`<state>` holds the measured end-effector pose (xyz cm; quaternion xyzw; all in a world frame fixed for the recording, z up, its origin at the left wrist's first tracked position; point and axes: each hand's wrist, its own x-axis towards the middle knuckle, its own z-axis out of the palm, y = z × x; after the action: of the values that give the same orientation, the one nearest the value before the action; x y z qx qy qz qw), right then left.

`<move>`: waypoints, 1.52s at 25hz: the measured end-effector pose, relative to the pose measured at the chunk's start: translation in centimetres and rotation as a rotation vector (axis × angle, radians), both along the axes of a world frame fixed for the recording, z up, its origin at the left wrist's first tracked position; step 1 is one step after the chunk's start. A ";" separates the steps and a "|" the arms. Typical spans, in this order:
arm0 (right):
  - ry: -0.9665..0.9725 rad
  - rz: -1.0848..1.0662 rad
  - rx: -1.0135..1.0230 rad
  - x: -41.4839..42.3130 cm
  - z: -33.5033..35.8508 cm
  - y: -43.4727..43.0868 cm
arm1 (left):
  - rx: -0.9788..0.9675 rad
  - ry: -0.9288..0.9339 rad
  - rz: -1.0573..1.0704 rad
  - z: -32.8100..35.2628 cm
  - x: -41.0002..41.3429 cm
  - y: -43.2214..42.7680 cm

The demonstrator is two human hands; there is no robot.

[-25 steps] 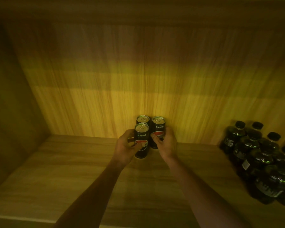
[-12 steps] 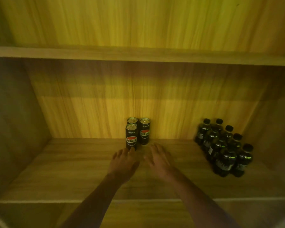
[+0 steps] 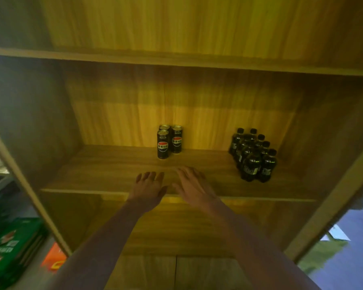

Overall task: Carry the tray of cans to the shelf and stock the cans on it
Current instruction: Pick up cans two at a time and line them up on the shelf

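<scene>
While both hands hover empty at the shelf edge, the scene reads like this:

Cans: three black cans (image 3: 169,141) stand upright, touching, at the back middle of the shelf (image 3: 105,174).
Left hand (image 3: 148,188): palm down, fingers spread, holding nothing.
Right hand (image 3: 194,188): palm down, fingers spread, holding nothing.
Bottles (image 3: 253,155): dark cluster well apart, to the right.
Tray: not in view.
Doing it well: likely fetch more cans; set each upright beside the group, without knocking neighbours.

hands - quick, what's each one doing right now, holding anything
Left hand: open, fingers spread, holding nothing, short of the cans.
Right hand: open, fingers spread, holding nothing.
</scene>
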<state>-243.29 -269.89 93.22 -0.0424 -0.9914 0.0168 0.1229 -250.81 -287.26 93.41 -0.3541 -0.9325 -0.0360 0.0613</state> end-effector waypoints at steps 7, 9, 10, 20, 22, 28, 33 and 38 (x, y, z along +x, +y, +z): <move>-0.050 -0.004 -0.024 6.1 -4.3 -2.0 | -0.014 -0.112 0.039 -3.2 5.9 -2.0; -0.085 -0.012 -0.039 7.1 -7.3 -2.3 | -0.049 -0.161 0.048 -6.1 6.9 -2.2; -0.106 -0.020 -0.051 7.5 -9.0 -2.4 | -0.062 -0.190 0.046 -7.8 7.3 -2.2; -0.455 -0.089 -0.217 12.5 -40.3 -5.2 | -0.179 -0.478 0.071 -37.0 9.4 -5.6; -0.482 -0.132 -0.262 13.7 -48.2 -5.8 | -0.174 -0.523 0.079 -45.0 10.0 -6.4; -0.575 -0.206 -0.307 16.2 -75.1 -6.3 | -0.116 -0.665 0.108 -73.2 12.9 -6.8; -0.578 -0.243 -0.359 17.8 -90.0 -6.0 | -0.012 -0.775 0.150 -88.0 14.8 -6.6; -0.520 -0.311 -0.489 17.5 -96.2 -6.0 | 0.022 -0.767 0.150 -93.6 14.5 -6.1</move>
<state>-225.82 -275.90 -2.95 -0.2233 -0.9378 0.2225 -0.1453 -236.32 -293.33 -0.22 -0.2452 -0.9105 -0.1713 -0.2856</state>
